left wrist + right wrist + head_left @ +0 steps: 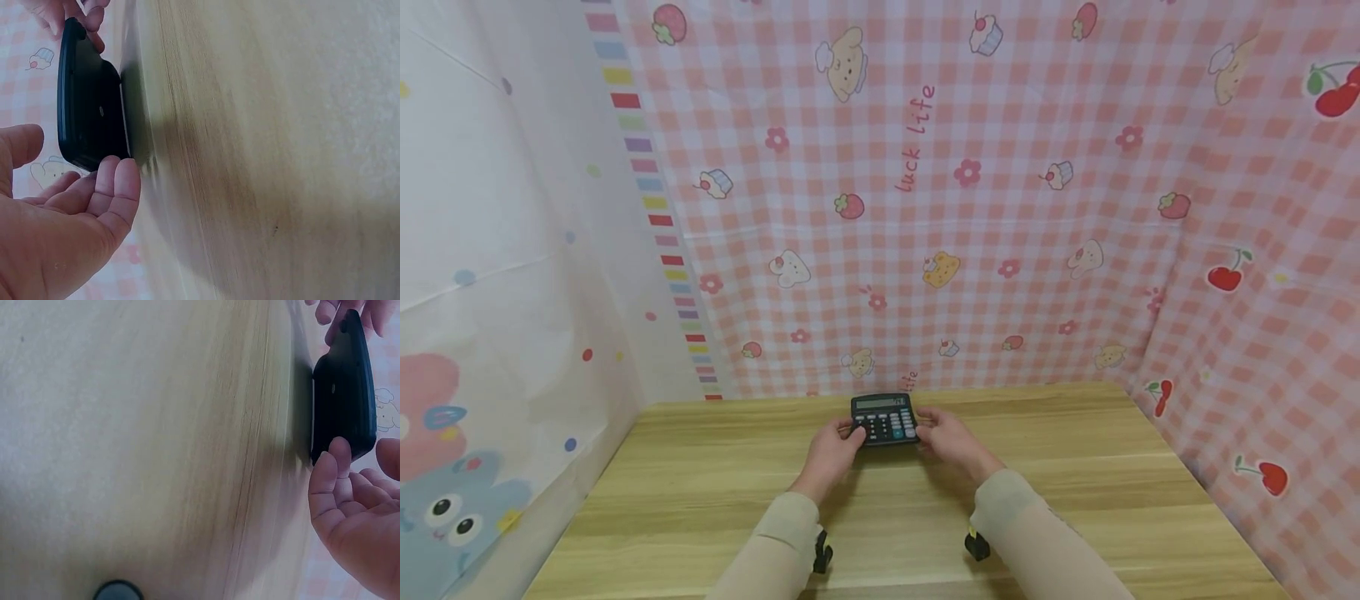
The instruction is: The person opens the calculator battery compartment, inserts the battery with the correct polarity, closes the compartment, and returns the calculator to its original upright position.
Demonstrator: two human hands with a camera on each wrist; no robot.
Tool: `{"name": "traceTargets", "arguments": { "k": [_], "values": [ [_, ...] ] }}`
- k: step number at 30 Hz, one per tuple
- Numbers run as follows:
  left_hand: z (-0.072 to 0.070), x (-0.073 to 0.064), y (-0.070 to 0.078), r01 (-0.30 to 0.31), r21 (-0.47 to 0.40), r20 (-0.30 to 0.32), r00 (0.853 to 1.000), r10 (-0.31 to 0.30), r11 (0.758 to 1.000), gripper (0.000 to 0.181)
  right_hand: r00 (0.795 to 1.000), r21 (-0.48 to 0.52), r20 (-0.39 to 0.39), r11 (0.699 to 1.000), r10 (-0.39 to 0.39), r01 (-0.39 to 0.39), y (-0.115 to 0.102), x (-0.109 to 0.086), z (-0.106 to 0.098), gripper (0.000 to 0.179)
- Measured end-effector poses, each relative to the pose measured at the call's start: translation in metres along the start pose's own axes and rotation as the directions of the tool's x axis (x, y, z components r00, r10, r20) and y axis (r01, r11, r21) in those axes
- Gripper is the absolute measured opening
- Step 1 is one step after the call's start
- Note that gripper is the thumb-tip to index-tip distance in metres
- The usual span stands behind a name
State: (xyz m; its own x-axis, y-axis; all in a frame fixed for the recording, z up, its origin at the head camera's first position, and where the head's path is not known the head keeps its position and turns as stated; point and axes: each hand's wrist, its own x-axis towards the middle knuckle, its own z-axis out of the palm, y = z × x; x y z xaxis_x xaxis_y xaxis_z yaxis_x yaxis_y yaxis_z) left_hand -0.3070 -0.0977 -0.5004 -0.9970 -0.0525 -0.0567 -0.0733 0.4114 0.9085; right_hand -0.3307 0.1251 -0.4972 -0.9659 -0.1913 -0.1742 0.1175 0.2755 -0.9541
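A black calculator (882,419) with a grey display and dark, white and teal keys is at the back of the wooden table, between both hands. My left hand (837,450) holds its left side, thumb over the lower left corner. My right hand (953,439) grips the right edge. In the left wrist view the calculator's dark underside (94,106) shows, tilted, with the left fingertips (128,178) touching its near edge from below. The right wrist view likewise has the right fingertips (339,453) against the underside. Whether the far edge touches the table is unclear.
The wooden table (715,492) spreads around the hands. Behind it hangs a pink checked cloth (880,242), continuing along the right side. A white patterned sheet (527,217) hangs on the left. Black wrist mounts (976,544) sit under the sleeves.
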Motion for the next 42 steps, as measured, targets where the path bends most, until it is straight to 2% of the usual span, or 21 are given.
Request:
{"name": "traceTargets", "arguments": {
  "k": [4, 10, 22, 29, 42],
  "values": [
    [0.0006, 0.0007, -0.0009, -0.009, -0.013, -0.008, 1.000, 0.009, 1.000, 0.049, 1.000, 0.008, 0.002, 1.000, 0.004, -0.004, -0.0004, -0.0003, 0.0000, 0.051],
    [0.0006, 0.0004, -0.0021, 0.005, -0.033, -0.013, 1.000, -0.005, 0.999, 0.050, 1.000, 0.030, 0.013, 1.000, -0.001, 0.001, 0.0012, 0.0003, 0.0004, 0.057],
    [0.0006, -0.0009, -0.0055, 0.028, -0.066, -0.021, 0.999, -0.030, 0.997, 0.051, 1.000, 0.099, -0.021, 0.995, -0.011, 0.013, -0.0026, -0.0026, 0.0025, 0.071],
    [0.0003, -0.0020, -0.0050, 0.042, -0.073, -0.044, 0.998, -0.045, 0.996, 0.050, 1.000, 0.135, -0.009, 0.991, -0.003, 0.004, -0.0046, -0.0031, 0.0026, 0.078],
    [-0.0015, -0.0056, -0.0009, 0.056, -0.118, -0.065, 0.996, -0.064, 0.991, 0.051, 1.000, 0.122, 0.017, 0.993, -0.003, 0.001, -0.0026, -0.0013, 0.0033, 0.073]
  ]
}}
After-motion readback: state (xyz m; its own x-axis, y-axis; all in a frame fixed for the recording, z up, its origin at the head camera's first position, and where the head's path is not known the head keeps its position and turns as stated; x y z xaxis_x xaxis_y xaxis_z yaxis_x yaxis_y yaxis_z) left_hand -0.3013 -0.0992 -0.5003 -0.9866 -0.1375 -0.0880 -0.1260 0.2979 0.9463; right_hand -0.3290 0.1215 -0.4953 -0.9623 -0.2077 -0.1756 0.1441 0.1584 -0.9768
